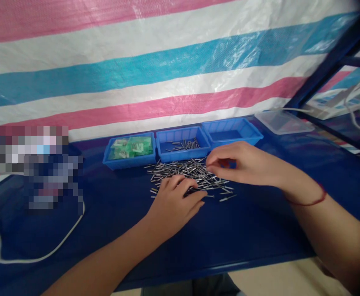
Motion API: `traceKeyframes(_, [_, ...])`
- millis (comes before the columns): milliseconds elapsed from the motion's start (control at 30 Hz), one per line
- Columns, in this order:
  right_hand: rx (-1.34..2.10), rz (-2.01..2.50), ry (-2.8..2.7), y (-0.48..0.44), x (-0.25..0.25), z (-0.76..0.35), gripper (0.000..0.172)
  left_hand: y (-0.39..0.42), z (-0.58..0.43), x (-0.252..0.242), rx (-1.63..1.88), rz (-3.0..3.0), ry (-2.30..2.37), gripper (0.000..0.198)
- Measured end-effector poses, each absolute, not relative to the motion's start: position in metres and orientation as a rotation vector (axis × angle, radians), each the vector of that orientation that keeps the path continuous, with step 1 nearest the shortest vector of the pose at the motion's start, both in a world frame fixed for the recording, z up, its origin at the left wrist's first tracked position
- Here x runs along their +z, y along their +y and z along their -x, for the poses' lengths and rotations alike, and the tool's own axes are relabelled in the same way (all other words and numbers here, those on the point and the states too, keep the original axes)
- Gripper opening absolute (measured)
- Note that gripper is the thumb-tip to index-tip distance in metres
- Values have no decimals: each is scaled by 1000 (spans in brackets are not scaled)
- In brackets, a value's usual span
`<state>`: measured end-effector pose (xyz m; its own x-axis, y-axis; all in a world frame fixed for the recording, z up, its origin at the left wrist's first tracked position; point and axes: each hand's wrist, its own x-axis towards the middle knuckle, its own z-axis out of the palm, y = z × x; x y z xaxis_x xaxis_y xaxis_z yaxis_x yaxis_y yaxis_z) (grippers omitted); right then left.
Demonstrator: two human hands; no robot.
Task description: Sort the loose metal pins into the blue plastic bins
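Pins lie heaped on the near side of the middle tray. Left hand rests loose on them, a useful steadying; right hand is pinched, contents unclear. Picking 1 at a time seems wise.

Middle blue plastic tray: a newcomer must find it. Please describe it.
At the back of the dark blue table, against the striped plastic tarpaulin, three blue plastic trays stand in a row. Take the middle tray, behind the pile of metal pins: it alone holds pins; the left tray holds green packets, the right tray looks empty.
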<state>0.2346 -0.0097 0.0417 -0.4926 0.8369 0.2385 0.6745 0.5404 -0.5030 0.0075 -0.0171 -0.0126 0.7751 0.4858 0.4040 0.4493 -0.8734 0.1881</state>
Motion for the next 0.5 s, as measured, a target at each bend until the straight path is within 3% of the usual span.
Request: traceKeyframes(500, [760,1200,-2538,-31,37,-227,14,-25,-15,-20,570,-3162,694,13])
